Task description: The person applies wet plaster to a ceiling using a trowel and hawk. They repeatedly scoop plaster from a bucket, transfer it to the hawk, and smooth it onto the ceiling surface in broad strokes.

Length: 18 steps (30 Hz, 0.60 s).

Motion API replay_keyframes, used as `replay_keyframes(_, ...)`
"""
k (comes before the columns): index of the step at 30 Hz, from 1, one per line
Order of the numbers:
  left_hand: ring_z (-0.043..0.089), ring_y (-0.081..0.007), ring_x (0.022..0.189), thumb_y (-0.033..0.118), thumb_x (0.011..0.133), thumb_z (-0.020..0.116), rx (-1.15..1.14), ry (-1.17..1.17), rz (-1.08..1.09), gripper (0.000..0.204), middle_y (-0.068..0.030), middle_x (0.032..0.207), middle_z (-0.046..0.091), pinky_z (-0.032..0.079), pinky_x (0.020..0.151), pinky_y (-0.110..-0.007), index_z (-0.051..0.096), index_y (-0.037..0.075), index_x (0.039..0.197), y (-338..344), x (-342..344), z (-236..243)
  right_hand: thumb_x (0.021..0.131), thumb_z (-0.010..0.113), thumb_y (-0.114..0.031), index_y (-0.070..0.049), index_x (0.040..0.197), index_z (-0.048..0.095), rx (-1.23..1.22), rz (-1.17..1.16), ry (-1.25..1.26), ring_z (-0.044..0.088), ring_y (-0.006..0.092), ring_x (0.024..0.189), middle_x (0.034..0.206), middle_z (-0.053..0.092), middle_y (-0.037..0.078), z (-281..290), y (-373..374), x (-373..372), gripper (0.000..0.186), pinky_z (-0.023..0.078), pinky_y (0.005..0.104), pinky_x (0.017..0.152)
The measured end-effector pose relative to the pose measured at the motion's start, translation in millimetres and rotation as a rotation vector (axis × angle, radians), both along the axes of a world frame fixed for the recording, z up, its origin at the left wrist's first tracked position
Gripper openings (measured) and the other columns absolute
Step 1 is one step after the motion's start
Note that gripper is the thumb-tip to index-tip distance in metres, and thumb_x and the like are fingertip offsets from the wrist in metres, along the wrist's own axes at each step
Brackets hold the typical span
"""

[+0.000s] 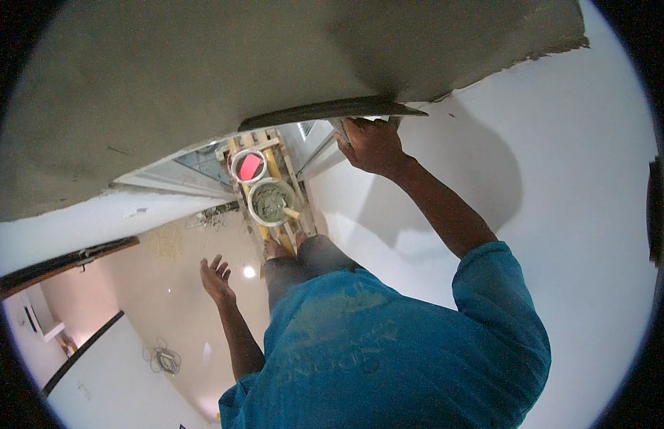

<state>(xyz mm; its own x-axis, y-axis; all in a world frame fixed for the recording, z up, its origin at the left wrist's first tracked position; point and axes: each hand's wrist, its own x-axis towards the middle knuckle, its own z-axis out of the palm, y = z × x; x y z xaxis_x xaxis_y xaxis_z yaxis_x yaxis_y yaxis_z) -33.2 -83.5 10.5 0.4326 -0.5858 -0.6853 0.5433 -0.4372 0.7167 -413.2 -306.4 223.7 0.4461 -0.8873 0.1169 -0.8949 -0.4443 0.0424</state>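
My right hand (375,146) is raised and wrapped round the handle of a plastering trowel (310,114). The trowel's long blade lies along the lower edge of a broad coat of grey plaster (203,64), which covers the surface overhead. A thick dark ridge shows along the blade. Held out low to the side, my left hand (217,280) has its fingers apart and nothing in it. Below my hands stands a bucket (253,214) of grey-green plaster mix, with a yellowish handle (291,213) sticking out of it.
My bare feet stand on a raised platform of wooden slats (269,137). A second white bucket (234,171) holds a pink-red block (250,166). White wall (575,236) rises close on the right. Coiled cable (165,360) lies on the floor far below at left.
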Motion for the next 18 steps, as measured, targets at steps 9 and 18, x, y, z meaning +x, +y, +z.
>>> replay_keyframes(9, 0.054, -0.0262, 0.098, 0.045, 0.088, 0.052, -0.034, 0.068, -0.037, 0.067, -0.0155, 0.125, 0.053, 0.039, 0.085, -0.039, 0.030, 0.008, 0.140, -21.6, -5.5, -21.2, 0.089, 0.054, -0.037, 0.002, 0.108, 0.054, -0.434, 0.090, 0.167, 0.059, 0.0400, 0.088, 0.089, 0.061, 0.022, 137.5, -0.6, -15.6, 0.044, 0.035, 0.0601, 0.089)
replay_keyframes(18, 0.057, -0.0192, 0.083, 0.046, 0.092, 0.047, -0.115, 0.061, -0.058, 0.056, -0.0117, 0.110, 0.061, 0.043, 0.073, -0.034, 0.035, 0.011, 0.134, -40.3, -5.8, -26.4, 0.091, 0.055, -0.045, -0.001, 0.101, 0.055, -0.426, -0.001, -0.307, 0.060, 0.0189, 0.063, 0.072, 0.060, 0.009, 274.3, 9.2, -34.2, 0.046, 0.049, 0.0359, 0.055)
